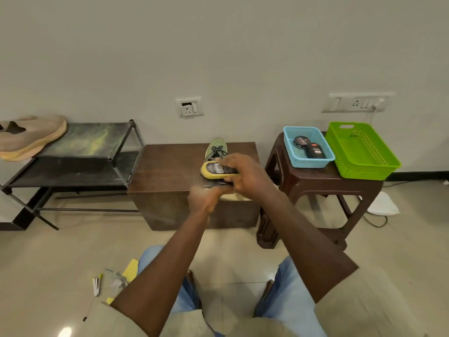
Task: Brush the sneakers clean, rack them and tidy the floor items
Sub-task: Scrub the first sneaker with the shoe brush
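A green sneaker [217,147] with dark laces lies on the brown wooden box [170,166], toe toward the wall. My right hand [245,173] grips a yellow shoe brush [213,170] with a black label and holds it over the sneaker's heel end. My left hand [206,194] grips the sneaker's near end from the front; the heel is hidden by both hands. A beige sneaker [29,136] rests on the top shelf of the black metal shoe rack [97,152] at the left. Yellow paper [131,269], crumpled plastic [115,280] and a small white item [96,286] lie on the floor.
A brown plastic stool [315,181] at the right carries a blue basket [289,152] with two black polish containers and a green basket [362,152] with nothing visible inside. A white object [384,204] and a cable lie on the floor beyond it. My knees are in the foreground.
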The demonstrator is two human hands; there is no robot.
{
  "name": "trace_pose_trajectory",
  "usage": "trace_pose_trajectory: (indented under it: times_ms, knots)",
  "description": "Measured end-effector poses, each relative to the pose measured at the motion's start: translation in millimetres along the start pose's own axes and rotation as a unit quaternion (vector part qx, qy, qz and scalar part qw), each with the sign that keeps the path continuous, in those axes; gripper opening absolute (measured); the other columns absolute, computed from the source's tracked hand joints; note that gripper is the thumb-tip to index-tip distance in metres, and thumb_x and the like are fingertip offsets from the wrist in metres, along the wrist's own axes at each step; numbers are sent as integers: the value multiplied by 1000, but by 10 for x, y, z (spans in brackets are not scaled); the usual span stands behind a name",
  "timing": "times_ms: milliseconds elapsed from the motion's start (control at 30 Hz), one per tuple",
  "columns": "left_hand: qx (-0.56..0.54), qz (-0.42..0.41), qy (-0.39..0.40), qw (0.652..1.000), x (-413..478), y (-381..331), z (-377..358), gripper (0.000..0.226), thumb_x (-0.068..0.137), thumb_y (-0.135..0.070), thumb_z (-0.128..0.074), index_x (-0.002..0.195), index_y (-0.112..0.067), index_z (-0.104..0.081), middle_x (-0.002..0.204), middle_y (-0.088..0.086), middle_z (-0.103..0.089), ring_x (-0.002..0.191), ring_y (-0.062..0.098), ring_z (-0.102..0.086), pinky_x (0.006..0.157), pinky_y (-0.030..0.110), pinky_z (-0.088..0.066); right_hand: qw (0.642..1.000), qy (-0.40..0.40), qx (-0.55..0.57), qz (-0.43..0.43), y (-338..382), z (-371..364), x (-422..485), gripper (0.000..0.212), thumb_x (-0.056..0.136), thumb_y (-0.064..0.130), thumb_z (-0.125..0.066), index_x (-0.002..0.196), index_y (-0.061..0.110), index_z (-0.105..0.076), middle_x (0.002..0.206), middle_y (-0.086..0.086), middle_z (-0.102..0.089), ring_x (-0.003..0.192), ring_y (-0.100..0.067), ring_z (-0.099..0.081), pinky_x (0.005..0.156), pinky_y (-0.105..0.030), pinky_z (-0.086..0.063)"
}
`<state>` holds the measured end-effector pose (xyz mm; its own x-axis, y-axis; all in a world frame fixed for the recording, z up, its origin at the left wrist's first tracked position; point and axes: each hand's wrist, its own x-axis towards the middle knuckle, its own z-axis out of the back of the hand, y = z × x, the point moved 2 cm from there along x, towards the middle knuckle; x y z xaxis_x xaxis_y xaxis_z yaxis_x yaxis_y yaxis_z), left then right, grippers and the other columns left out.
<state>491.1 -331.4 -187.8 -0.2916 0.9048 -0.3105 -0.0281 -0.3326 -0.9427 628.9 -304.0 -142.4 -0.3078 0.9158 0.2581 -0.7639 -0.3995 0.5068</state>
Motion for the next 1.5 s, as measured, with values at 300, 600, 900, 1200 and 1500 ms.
trace_pose_trajectory:
  times_ms: [300, 600, 900, 1200, 1500]
  knots:
    - [0, 2, 2, 1000, 30, -120, 60, 41, 44, -31, -96, 74, -16, -75, 71, -3, -72, 72, 17, -69, 66, 35, -59, 998, -27, 54, -12, 14, 63, 28, 49, 83, 14, -68, 130, 22, -59, 128, 0, -59, 117, -20, -53, 100, -43, -45]
    - [-19, 0, -16, 1000, 22, -192, 183, 45, 54, -16, -97, 73, -16, -57, 79, 3, -68, 83, 27, -71, 75, 47, -62, 992, -35, 65, -98, -336, 158, 16, 46, 85, 9, -69, 130, 18, -59, 125, -4, -61, 113, -21, -56, 90, -23, -42]
    - [-26, 26, -25, 999, 178, -127, 138, 59, 38, -36, -96, 85, -9, -74, 74, 0, -72, 65, 13, -65, 57, 28, -53, 996, -42, 75, -27, -110, 27, 61, 40, 84, 15, -69, 123, 20, -64, 123, 0, -63, 113, -19, -56, 94, -38, -49]
    - [-38, 65, -42, 996, 206, -147, 105, 78, 27, -46, -93, 91, -7, -72, 87, 6, -75, 77, 21, -71, 66, 35, -59, 995, -35, 80, -55, -69, -55, 92, 40, 85, 17, -70, 124, 19, -63, 123, -3, -63, 111, -20, -57, 92, -40, -51]
    - [-21, 36, -18, 999, 167, -151, 103, 88, 22, -51, -89, 96, -7, -71, 88, 6, -75, 78, 20, -71, 65, 34, -60, 992, -80, 77, -67, -87, 13, 60, 37, 86, 16, -68, 122, 19, -64, 118, -2, -64, 105, -20, -58, 87, -37, -51]
